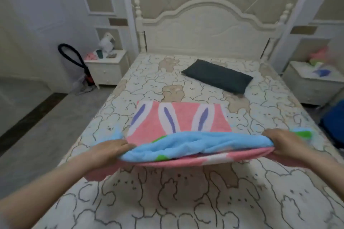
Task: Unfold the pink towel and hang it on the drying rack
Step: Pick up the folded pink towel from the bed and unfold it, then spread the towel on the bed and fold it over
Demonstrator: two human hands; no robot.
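Observation:
The pink towel (178, 117), printed with white and purple rabbit ears, lies partly folded on the bed (186, 191). Its near edge is lifted, showing a blue and green part (201, 145) bunched along the fold. My left hand (109, 151) grips the towel's left end. At the right end, my right hand (290, 142) holds the blue and pink layers together. The far half of the towel rests flat on the sheet. No drying rack is in view.
A dark green pillow (217, 76) lies near the white headboard (210, 26). A nightstand (106, 68) with small items stands left of the bed, beside a black hose (71, 55). Another nightstand (314, 82) is on the right. Grey floor runs along the left side.

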